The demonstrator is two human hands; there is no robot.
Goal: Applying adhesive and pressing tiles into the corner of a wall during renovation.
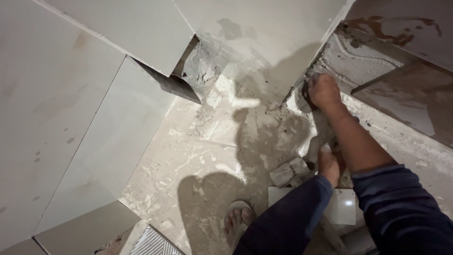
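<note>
Gripping a dark tool, right hand [323, 90] presses mortar [351, 59] beside the tile edge [311, 59].

The floor [198, 156] is pale and streaked with dried mortar and dust. A grey mortar-caked chunk [289, 172] lies right of centre. Just nearer sits a white square tile [343, 207]. At the near left edge lies a ribbed tile piece [153, 243]. A sandalled foot [237, 218] stands near the middle.
</note>
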